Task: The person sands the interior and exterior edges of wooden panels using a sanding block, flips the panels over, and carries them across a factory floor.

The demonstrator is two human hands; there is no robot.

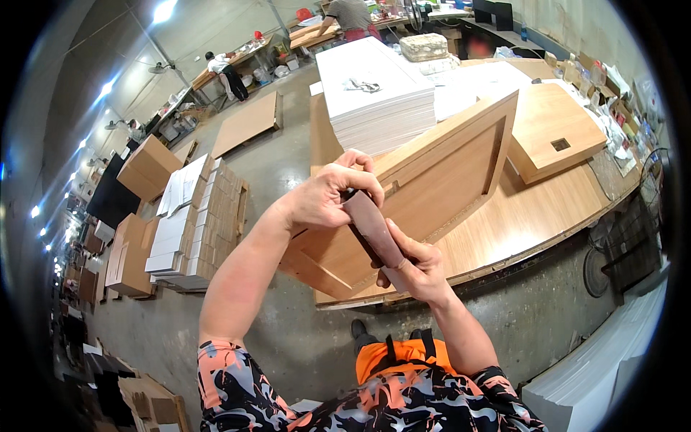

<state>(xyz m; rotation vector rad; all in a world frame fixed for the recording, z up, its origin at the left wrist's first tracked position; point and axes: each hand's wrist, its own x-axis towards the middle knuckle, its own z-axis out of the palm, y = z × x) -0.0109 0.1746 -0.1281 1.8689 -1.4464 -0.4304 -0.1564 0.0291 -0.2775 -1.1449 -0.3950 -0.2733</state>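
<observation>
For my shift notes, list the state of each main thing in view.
left hand: closed on brown strip
right hand: closed on brown strip
brown strip: held, slightly bent
panel: tilted up
white boards: stacked
cloth: crumpled
lights: lit

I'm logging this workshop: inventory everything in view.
Sandpaper strip: 1, maroon, centre
Worktable: 1, tan, ahead
Framed wooden panel: 1, tan, over worktable
Wooden piece with cutout: 1, tan, worktable's right
Panel stack: 1, white, far worktable
Bundled stack: 1, pale, left
Cardboard boxes: 2+, brown, left
Sheets: many, white, lower right
Other people: 2+, varied clothing, background
Clutter: uncountable, mixed, upper right
Left hand: 1, bare, strip's upper end
Right hand: 1, bare, strip's lower end
</observation>
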